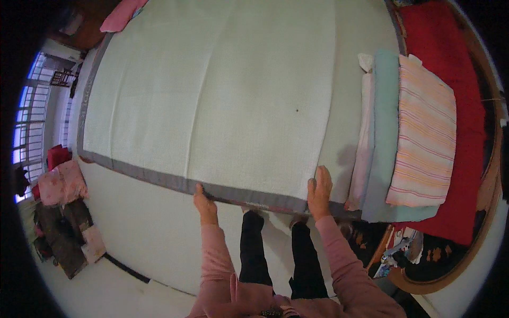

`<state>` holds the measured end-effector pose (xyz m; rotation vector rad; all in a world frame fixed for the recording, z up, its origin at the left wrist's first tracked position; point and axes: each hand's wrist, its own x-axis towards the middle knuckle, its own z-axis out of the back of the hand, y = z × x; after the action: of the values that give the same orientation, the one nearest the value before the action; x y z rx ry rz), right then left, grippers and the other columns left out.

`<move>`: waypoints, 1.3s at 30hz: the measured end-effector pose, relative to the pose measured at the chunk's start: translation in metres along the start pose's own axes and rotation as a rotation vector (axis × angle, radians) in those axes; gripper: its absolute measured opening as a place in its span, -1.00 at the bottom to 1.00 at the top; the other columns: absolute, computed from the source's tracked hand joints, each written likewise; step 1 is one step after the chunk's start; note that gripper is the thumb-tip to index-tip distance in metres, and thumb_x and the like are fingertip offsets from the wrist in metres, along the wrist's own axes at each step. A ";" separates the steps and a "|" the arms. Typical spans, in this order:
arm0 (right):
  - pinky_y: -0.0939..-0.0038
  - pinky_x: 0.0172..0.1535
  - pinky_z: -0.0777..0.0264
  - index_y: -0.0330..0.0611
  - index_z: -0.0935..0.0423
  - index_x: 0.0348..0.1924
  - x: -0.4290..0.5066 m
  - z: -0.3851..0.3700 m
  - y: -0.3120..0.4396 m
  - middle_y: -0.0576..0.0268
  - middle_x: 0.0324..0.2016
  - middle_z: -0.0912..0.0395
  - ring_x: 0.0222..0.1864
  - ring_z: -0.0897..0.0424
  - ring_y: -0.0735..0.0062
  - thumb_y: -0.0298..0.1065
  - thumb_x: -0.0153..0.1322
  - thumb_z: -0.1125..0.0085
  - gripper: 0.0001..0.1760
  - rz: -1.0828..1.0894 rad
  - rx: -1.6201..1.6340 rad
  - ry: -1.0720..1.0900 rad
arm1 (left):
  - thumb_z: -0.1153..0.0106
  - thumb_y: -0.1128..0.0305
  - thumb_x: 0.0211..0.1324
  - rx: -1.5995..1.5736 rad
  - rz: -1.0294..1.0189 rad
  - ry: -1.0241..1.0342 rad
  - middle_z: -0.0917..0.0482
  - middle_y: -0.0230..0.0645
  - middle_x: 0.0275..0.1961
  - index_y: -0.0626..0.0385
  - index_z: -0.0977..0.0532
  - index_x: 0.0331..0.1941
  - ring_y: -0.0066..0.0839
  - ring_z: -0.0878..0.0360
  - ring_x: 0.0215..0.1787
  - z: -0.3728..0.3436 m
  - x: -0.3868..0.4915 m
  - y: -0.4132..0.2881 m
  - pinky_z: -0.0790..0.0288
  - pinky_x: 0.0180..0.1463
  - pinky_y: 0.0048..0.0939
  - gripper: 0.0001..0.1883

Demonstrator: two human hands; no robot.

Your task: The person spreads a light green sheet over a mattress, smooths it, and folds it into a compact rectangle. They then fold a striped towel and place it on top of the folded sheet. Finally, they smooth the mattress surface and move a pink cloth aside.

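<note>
A pale green-white bed mat (pixel 246 99) with a grey border (pixel 151 175) covers the bed before me, creased lengthwise. At its near edge, my left hand (pixel 206 206) grips the grey border with the thumb on top; the other fingers are mostly hidden. My right hand (pixel 319 194) holds the near edge further right, where the top layer's side edge meets the border. Its thumb and fingers point away from me, and its fingertips lie over the cloth. A small dark spot marks the mat left of and beyond this hand.
Folded bedding, a striped blanket (pixel 423 133) and a green quilt (pixel 383 139), lies right of the mat. Behind it is a red cloth (pixel 465 119) along the curved wooden headboard (pixel 491 175). A pink cloth (pixel 121 16) rests far left. Bundled fabrics (pixel 63 183) stand by the barred window (pixel 32 119).
</note>
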<state>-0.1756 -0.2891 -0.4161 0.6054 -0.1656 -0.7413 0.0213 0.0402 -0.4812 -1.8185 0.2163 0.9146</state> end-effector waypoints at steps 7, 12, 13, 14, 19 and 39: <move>-0.08 0.41 0.05 -0.34 -0.15 0.36 0.022 -0.045 0.002 -0.15 0.37 -0.13 0.43 -0.10 -0.15 -0.28 0.49 -0.05 -0.37 0.104 -0.214 0.117 | -0.21 0.23 0.30 0.168 -0.142 -0.037 -0.59 -0.29 -0.10 0.23 -0.47 -0.02 -0.39 -0.53 -0.10 0.013 0.025 -0.010 -0.43 -0.01 -0.25 -0.66; -0.06 0.44 0.14 -0.32 -0.08 0.41 0.057 -0.073 0.011 -0.12 0.41 -0.08 0.47 -0.03 -0.06 -0.18 0.51 -0.01 -0.31 0.034 -0.288 -0.062 | -0.21 0.27 0.30 0.185 -0.070 -0.120 -0.59 -0.34 -0.18 0.25 -0.51 -0.08 -0.48 -0.49 -0.19 0.015 0.017 -0.011 -0.40 -0.09 -0.39 -0.72; -0.05 0.45 0.16 -0.33 -0.07 0.41 0.068 -0.078 0.016 -0.13 0.42 -0.07 0.47 -0.02 -0.05 -0.18 0.52 0.02 -0.32 0.081 -0.278 -0.053 | -0.23 0.26 0.28 0.186 -0.066 -0.138 -0.59 -0.35 -0.20 0.22 -0.50 -0.10 -0.48 -0.48 -0.19 0.014 0.014 -0.013 -0.39 -0.10 -0.40 -0.72; -0.03 0.46 0.18 -0.34 -0.05 0.42 0.080 -0.087 0.023 -0.13 0.43 -0.05 0.48 -0.01 -0.05 -0.17 0.53 0.05 -0.32 0.137 -0.274 -0.067 | -0.22 0.26 0.28 0.160 -0.020 -0.108 -0.59 -0.37 -0.17 0.20 -0.50 -0.08 -0.48 -0.48 -0.15 0.014 0.011 -0.017 -0.39 -0.06 -0.37 -0.73; -0.03 0.45 0.21 -0.36 -0.08 0.40 0.114 -0.144 0.069 -0.19 0.42 -0.05 0.47 -0.02 -0.08 -0.26 0.56 0.17 -0.40 0.269 -0.089 -0.175 | -0.19 0.19 0.30 -0.065 0.097 0.120 -0.56 -0.37 0.03 0.19 -0.47 0.05 -0.41 -0.49 0.05 0.010 0.008 -0.046 -0.35 0.15 -0.31 -0.63; -0.02 0.40 0.03 -0.22 -0.27 0.29 0.132 -0.234 0.192 0.01 0.32 -0.23 0.39 -0.18 0.00 -0.38 0.50 0.14 -0.52 0.576 -0.177 0.057 | -0.03 0.36 0.37 0.239 -0.416 -0.449 -0.51 -0.21 0.09 0.29 -0.36 0.17 -0.40 -0.47 0.08 0.009 0.107 -0.141 -0.33 0.18 -0.36 -0.62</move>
<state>0.1147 -0.1602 -0.5070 0.3795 -0.2075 -0.1780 0.1658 0.1383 -0.4530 -1.3278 -0.3131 0.9238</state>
